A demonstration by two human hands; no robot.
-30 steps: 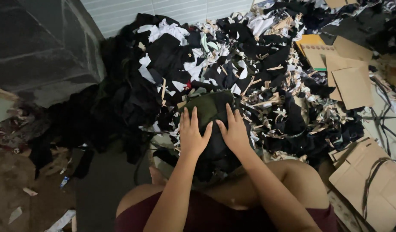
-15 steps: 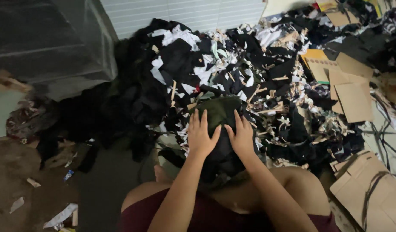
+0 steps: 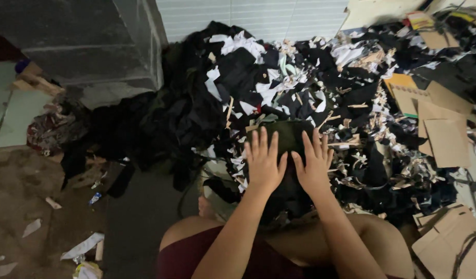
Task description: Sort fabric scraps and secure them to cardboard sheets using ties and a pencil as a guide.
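Both hands unchanged from a second ago: left hand and right hand flat, fingers spread, pressing dark green folded cloth on lap, before black-and-white fabric scrap pile; only the view shifted

A dark green piece of cloth, matt and soft-looking, is pressed flat under the left hand and the right hand, on a heap of fabric scraps seen as matt black and white cloth with frayed, ragged edges. Plain brown cardboard sheets, dull and smooth, are seen at the heap's right edge. The concrete floor is shown rough and grey.
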